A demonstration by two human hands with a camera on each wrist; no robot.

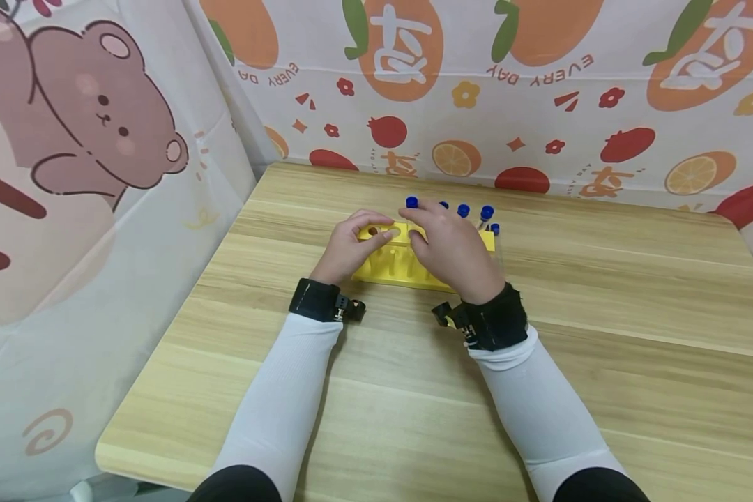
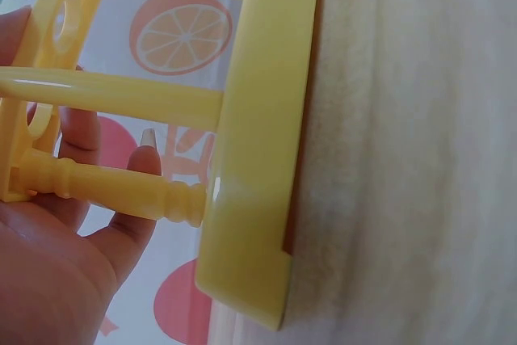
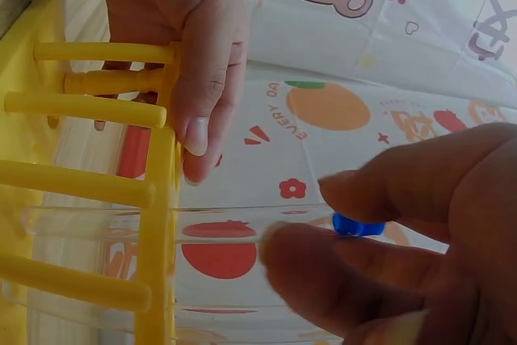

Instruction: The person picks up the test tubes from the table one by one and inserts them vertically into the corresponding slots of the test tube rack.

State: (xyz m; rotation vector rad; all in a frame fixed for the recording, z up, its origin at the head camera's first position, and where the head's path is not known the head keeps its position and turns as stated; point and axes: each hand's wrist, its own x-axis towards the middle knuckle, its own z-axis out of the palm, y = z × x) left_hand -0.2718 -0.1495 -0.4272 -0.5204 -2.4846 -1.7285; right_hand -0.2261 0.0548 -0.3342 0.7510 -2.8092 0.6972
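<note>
A yellow test tube rack (image 1: 427, 279) stands on the table, holding several clear tubes with blue caps. My left hand (image 1: 345, 244) grips its left end; in the left wrist view the fingers (image 2: 129, 232) show past the end post. Two holes beside that hand have no tube. My right hand (image 1: 454, 247) is bent over the rack's middle. Its thumb and forefinger stand apart near a blue cap (image 3: 358, 225), whose test tube (image 3: 218, 224) stands in the rack. Contact with that cap is unclear. The right hand hides part of the rack and its tubes.
More blue caps (image 1: 487, 212) rise along the rack's right part, one lower at its right end. The wooden table (image 1: 376, 404) reaches back to a fruit-print cloth (image 1: 452, 125). A bear-print cloth (image 1: 100, 230) hangs along the left edge.
</note>
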